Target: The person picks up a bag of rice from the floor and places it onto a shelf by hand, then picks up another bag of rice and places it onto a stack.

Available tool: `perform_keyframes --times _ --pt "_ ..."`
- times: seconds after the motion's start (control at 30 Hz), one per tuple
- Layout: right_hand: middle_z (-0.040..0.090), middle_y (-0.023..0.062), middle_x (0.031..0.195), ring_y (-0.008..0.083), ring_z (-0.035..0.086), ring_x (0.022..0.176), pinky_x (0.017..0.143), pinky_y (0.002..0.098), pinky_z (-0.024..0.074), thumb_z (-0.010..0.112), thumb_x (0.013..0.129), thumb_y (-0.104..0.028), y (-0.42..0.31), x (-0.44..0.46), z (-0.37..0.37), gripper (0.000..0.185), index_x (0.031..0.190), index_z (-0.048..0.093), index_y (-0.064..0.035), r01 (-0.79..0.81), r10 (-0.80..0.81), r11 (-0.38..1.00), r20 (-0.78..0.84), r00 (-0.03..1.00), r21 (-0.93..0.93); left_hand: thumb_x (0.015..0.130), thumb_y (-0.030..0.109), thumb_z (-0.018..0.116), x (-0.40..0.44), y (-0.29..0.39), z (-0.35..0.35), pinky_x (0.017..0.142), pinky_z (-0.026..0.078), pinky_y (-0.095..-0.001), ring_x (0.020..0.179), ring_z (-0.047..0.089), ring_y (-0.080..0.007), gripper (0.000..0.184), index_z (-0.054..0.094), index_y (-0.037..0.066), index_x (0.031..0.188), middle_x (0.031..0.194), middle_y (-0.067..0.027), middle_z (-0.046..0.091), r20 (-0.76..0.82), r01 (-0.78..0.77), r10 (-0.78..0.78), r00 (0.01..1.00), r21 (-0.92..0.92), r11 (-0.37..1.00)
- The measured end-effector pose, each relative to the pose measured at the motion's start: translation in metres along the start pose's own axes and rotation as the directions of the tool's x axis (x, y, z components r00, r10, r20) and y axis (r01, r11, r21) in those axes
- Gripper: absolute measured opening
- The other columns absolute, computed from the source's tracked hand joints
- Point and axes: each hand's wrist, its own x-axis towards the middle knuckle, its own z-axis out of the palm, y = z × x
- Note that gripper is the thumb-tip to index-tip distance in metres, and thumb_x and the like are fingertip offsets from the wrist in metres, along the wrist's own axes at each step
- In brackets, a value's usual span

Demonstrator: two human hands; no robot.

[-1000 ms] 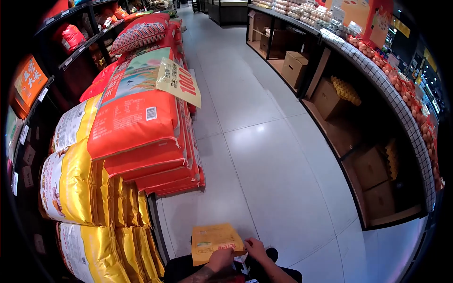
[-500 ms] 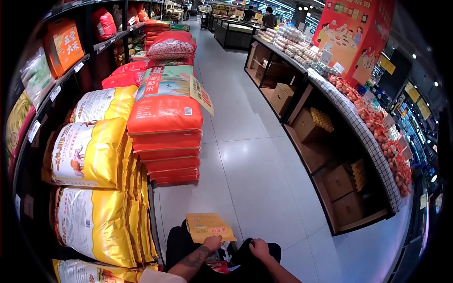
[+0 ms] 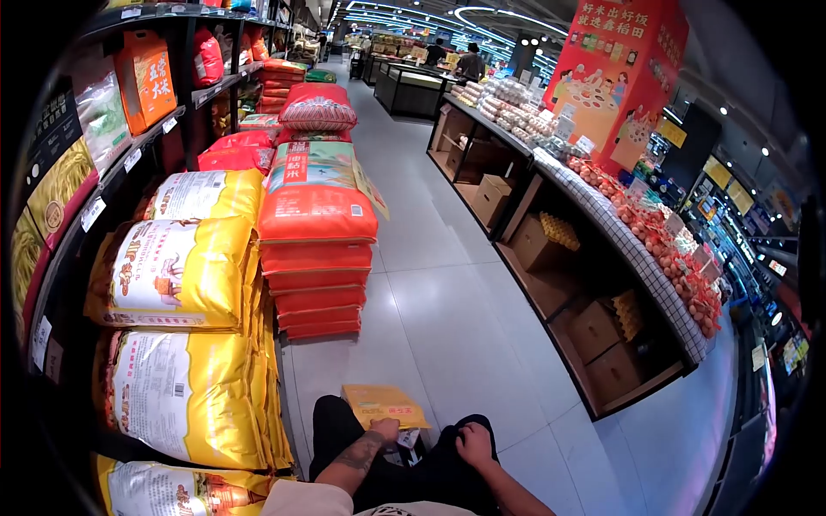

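Observation:
Low in the view, between my bent knees, is a flat yellow card (image 3: pixel 387 400) with red printed characters. My left hand (image 3: pixel 385 430) is closed at its near edge and grips it, the fingertips partly hidden. My right hand (image 3: pixel 474 444) lies on my right knee (image 3: pixel 469 426) with its fingers draped over the dark trouser cloth, holding nothing. Below the card, part of a dark and whitish object (image 3: pixel 410 447) shows between my legs; its kind is unclear.
Yellow rice bags (image 3: pixel 176 271) are stacked on my left, and red rice bags (image 3: pixel 317 211) stand ahead of them. Shelves (image 3: pixel 103 185) run along the left wall. Across the aisle floor (image 3: pixel 439 310), a counter (image 3: pixel 628 206) carries netted goods, with cardboard boxes (image 3: pixel 594 331) underneath.
The view has tilted slightly up and shifted, so shelves and bags sit farther right and the counter farther left. My left hand remains on the card, my right on the knee.

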Motion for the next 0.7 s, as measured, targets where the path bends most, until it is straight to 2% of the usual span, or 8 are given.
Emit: perform_keyframes --times 0.1,0.2,0.23,0.37,0.53,0.57,0.67,0.7 --pt "0.055 0.0154 0.096 0.0322 0.051 0.096 0.085 0.0413 0.0416 0.062 0.069 -0.021 0.0 -0.011 -0.004 0.032 0.095 0.059 -0.0028 -0.075 0.074 0.997 -0.08 0.994 -0.003 0.076 0.028 0.053 0.009 -0.005 0.007 0.085 0.037 -0.0504 0.101 0.056 -0.0297 0.033 0.06 0.008 0.102 0.104 -0.0147 0.061 0.063 -0.008 0.01 0.998 -0.03 1.0" --pt "0.054 0.0174 0.101 0.0329 0.051 0.098 0.084 0.0406 0.0427 0.063 0.069 -0.024 -0.004 -0.025 -0.02 0.043 0.105 0.055 -0.0024 -0.278 0.277 0.958 -0.031 0.96 -0.069 0.075 0.036 0.053 0.005 -0.003 0.008 0.08 0.042 -0.0477 0.098 0.056 -0.0332 0.04 0.059 0.009 0.105 0.103 -0.0162 0.06 0.053 -0.025 0.022 0.998 0.046 0.999" --pt "0.051 0.0202 0.109 0.0357 0.051 0.098 0.081 0.0432 0.0438 0.063 0.071 -0.035 -0.001 -0.031 -0.025 0.056 0.114 0.048 -0.0021 -0.355 0.36 0.929 0.032 0.933 -0.105 0.075 0.035 0.053 0.005 -0.002 0.008 0.081 0.042 -0.0468 0.098 0.057 -0.0332 0.039 0.06 0.008 0.103 0.102 -0.0163 0.06 0.056 -0.021 0.018 0.998 0.052 0.998" --pt "0.051 0.0288 0.107 0.0423 0.051 0.099 0.083 0.0452 0.0433 0.06 0.072 -0.051 0.026 -0.051 -0.025 0.074 0.118 0.042 0.0036 -0.621 0.594 0.782 0.237 0.768 0.052 0.075 0.033 0.052 -0.001 0.001 0.004 0.08 0.043 -0.0464 0.098 0.057 -0.0328 0.039 0.059 0.007 0.103 0.103 -0.016 0.06 0.055 -0.016 0.015 0.998 0.03 0.999" --pt "0.05 0.03 0.109 0.0425 0.051 0.1 0.086 0.0444 0.0423 0.057 0.074 -0.054 0.031 -0.057 -0.027 0.076 0.118 0.04 0.0057 -0.679 0.642 0.732 0.277 0.715 0.055 0.078 0.029 0.05 0.008 -0.003 0.008 0.084 0.041 -0.0464 0.102 0.056 -0.0298 0.036 0.06 0.009 0.105 0.106 -0.0132 0.06 0.074 0.007 -0.006 0.997 -0.015 1.0" --pt "0.05 0.03 0.109 0.0425 0.051 0.1 0.086 0.0444 0.0421 0.057 0.074 -0.054 0.031 -0.057 -0.027 0.076 0.118 0.04 0.0058 -0.683 0.647 0.729 0.282 0.708 0.044 0.078 0.03 0.049 0.011 -0.004 0.006 0.085 0.041 -0.0446 0.103 0.055 -0.0299 0.037 0.06 0.009 0.107 0.108 -0.014 0.059 0.135 0.022 -0.016 0.991 -0.042 0.999" --pt "0.049 0.0305 0.11 0.0424 0.05 0.101 0.086 0.0445 0.0418 0.056 0.074 -0.054 0.032 -0.056 -0.027 0.077 0.119 0.039 0.0059 -0.7 0.665 0.714 0.299 0.684 0.013 0.079 0.039 0.05 0.007 -0.003 -0.001 0.086 0.041 -0.0445 0.104 0.054 -0.0306 0.043 0.059 0.009 0.108 0.109 -0.0152 0.058 0.109 0.001 0.005 0.994 -0.058 0.998" --pt "0.049 0.0306 0.11 0.0425 0.05 0.101 0.086 0.0444 0.0418 0.056 0.074 -0.054 0.032 -0.055 -0.026 0.077 0.119 0.039 0.0058 -0.702 0.67 0.712 0.299 0.679 0.0 0.079 0.052 0.049 0.006 -0.003 -0.003 0.085 0.041 -0.0454 0.104 0.054 -0.0315 0.054 0.059 0.008 0.109 0.109 -0.016 0.058 0.095 -0.013 0.018 0.995 -0.062 0.998"
